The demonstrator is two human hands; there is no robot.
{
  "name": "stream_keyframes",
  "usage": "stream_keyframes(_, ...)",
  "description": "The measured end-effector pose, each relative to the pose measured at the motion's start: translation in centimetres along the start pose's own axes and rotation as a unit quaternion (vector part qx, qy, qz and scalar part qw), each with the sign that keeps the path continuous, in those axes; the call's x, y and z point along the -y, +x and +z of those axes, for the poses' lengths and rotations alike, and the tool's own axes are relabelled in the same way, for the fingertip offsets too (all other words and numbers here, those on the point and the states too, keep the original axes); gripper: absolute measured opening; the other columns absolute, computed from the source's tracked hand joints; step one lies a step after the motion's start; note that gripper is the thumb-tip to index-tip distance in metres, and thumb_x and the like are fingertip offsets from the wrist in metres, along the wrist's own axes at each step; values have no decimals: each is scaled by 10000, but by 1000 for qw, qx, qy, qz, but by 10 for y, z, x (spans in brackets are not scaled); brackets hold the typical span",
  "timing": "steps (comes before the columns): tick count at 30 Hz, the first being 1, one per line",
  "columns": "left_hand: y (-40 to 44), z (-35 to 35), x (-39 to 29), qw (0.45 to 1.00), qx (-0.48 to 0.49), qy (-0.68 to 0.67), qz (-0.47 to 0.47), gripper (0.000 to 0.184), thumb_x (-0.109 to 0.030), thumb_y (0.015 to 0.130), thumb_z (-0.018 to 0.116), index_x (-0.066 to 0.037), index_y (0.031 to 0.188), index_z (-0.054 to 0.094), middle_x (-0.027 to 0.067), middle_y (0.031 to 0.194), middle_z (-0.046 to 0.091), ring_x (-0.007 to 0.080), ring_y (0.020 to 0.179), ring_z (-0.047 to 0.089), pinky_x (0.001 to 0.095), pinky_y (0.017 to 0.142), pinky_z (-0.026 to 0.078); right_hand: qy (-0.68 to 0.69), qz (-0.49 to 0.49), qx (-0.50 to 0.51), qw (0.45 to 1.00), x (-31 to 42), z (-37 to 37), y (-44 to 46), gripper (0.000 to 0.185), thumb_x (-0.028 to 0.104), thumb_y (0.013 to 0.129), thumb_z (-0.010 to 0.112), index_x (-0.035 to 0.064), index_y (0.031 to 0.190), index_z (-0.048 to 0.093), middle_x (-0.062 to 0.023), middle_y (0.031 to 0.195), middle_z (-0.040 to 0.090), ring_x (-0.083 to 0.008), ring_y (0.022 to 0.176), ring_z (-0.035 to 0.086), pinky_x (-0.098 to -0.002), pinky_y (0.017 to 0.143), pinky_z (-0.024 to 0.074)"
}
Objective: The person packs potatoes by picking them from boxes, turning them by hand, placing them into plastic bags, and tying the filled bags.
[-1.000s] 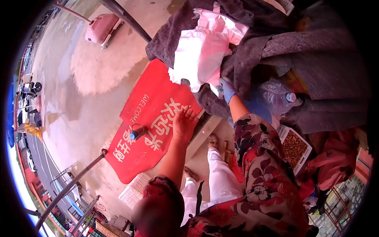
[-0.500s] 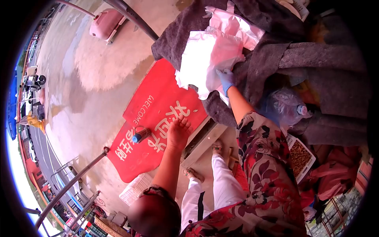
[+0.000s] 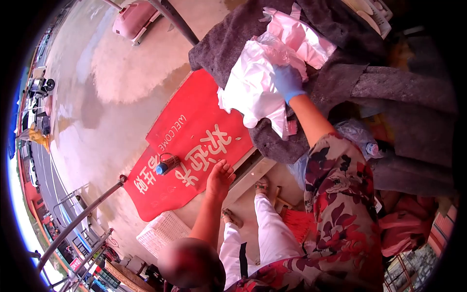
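Note:
My right hand (image 3: 287, 82), in a thin blue glove, is at the right side of a stack of white plastic bags (image 3: 250, 80). Its fingers are bent into the crumpled film, and the fingertips are partly hidden. The bags lie on a dark grey cloth (image 3: 214, 53), with a pinkish-white plastic bag (image 3: 304, 36) just behind them. Bare and held low over the edge of the red mat (image 3: 194, 102), my left hand (image 3: 221, 177) has its fingers loosely curled in. Nothing shows in it.
On the mat stands a dark bottle in a patterned sleeve with a blue cap (image 3: 163, 168). A white plastic basket (image 3: 163, 233) is on the floor. A clear plastic bottle (image 3: 360, 136) lies by the cloth at right. Metal poles (image 3: 80, 219) run along the left.
My right hand has moved further up over the white bags, and their flat top has become crumpled. My left hand has dropped slightly, its fingers curled. The view has shifted a little.

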State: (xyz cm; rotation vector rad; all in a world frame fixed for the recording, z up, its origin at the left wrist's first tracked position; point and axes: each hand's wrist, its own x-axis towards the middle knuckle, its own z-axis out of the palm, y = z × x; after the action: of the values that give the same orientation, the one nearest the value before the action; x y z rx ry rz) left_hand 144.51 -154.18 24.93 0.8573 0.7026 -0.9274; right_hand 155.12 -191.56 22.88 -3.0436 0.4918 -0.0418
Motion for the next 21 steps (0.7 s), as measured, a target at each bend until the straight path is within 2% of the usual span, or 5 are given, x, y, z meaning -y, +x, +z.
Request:
stream_keyframes(4, -3, 68, -1, 998, 2, 46, 40, 402, -237, 849, 575, -65, 1184, 436, 56, 992, 565, 167, 925, 543, 353, 802, 448, 40, -146, -123, 981, 69, -32, -112, 129, 160, 728, 542, 111, 842, 577, -66, 647, 533, -238, 664, 520, -399, 613, 405)
stream_keyframes(10, 24, 91, 0, 967, 52, 234, 85, 466, -75, 830, 552, -24, 1268, 399, 101, 1115, 527, 201, 931, 566, 309, 769, 489, 387, -241, 129, 881, 91, -61, -175, 269, 228, 769, 617, 16, 932, 592, -164, 816, 607, -287, 818, 602, -389, 778, 460)
stream_keyframes(14, 30, 106, -3, 949, 43, 263, 168, 417, -87, 856, 511, -50, 1261, 422, 65, 998, 540, 148, 798, 558, 273, 711, 485, 728, 102, 14, 678, 1, -10, -96, 198, 82, 891, 523, 9, 1065, 583, -51, 972, 637, -84, 877, 573, -230, 802, 460)
stream_keyframes(18, 65, 135, -11, 923, 112, 309, 198, 429, -131, 864, 547, -38, 1264, 422, 73, 1037, 562, 171, 900, 556, 305, 823, 446, 204, 111, -92, 968, -121, 43, -16, 490, 263, 800, 588, 81, 1239, 468, -194, 1259, 457, -291, 1078, 528, -352, 859, 461)
stream_keyframes(21, 80, 171, -6, 910, 196, 322, 172, 668, -279, 818, 638, -39, 1341, 299, 131, 1232, 473, 227, 1131, 455, 365, 939, 371, 86, 184, -19, 979, -150, 59, 1, 555, 348, 788, 584, 144, 1285, 447, -195, 1391, 282, -372, 1142, 471, -399, 897, 445)
